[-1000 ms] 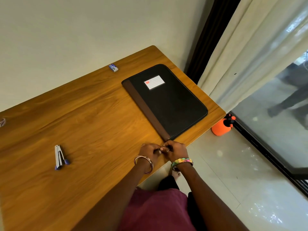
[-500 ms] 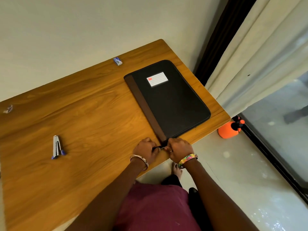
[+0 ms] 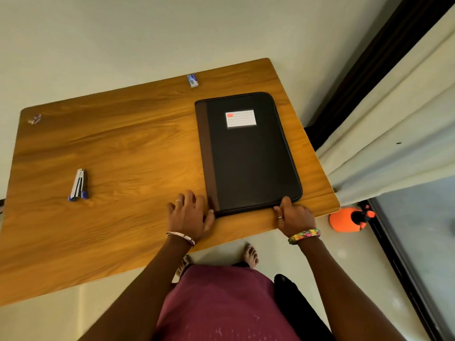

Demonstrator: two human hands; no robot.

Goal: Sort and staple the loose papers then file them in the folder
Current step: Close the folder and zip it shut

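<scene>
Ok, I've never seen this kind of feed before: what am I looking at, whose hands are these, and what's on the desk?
There is no machine: a person wears a head camera that looks down at their own hands. The left hand lies with spread fingers on the wooden table, touching the near left corner of the closed black folder. The right hand pinches the folder's near edge, probably at the zip. A stapler lies to the left, and a small blue box, perhaps staples, at the far edge. No loose papers show.

Small object [image 3: 34, 119] at the table's far left corner is too blurred to identify
</scene>
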